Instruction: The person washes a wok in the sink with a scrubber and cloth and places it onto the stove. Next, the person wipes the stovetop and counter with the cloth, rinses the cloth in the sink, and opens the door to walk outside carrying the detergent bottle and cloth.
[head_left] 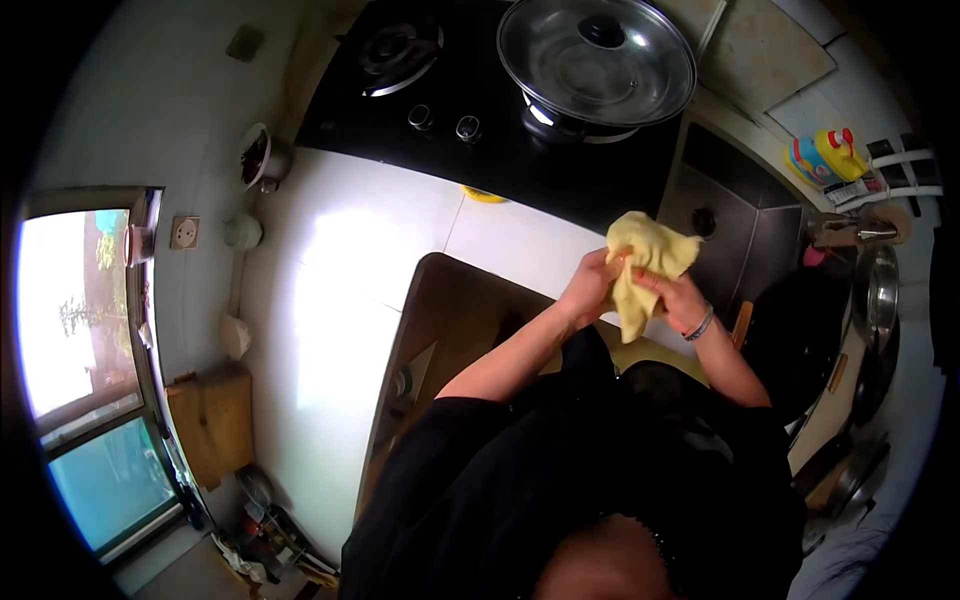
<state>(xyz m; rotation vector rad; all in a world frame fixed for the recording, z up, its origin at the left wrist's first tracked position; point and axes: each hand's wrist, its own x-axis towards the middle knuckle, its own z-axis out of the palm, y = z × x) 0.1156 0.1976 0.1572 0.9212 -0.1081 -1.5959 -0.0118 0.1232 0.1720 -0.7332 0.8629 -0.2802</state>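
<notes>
Head camera view: my left hand (592,288) and my right hand (674,298) are close together in front of my body, both pinching a soft, pale yellow cloth (650,246). It's bunched between my fingers, with 1 flap spread above and 1 tail hanging below, held up by the front edge of the white tiled table (410,220).

If either pinch slackens, I reckon the loose tail could pull the cloth down past that edge. If it's wet, which I can't tell, squeezing here could drip outside the basin. The silvery bracelet (703,323) on my right wrist might snag the weave should the fabric brush it.

Just to the right is the dark grey rectangular sink (770,215), with a round black drain in its floor. Ahead, on the black glass stove (600,185), a clear domed glass lid with a black knob (560,70) covers a round pan; I can't make out any food through it. A careless swing of the cloth that way could catch the pan's black handle (550,127).

Farther off, an opaque yellow and blue bottle with a red cap (840,160) hides its fill level, and a small metal pot (277,165) by the left wall contains something dark.
</notes>
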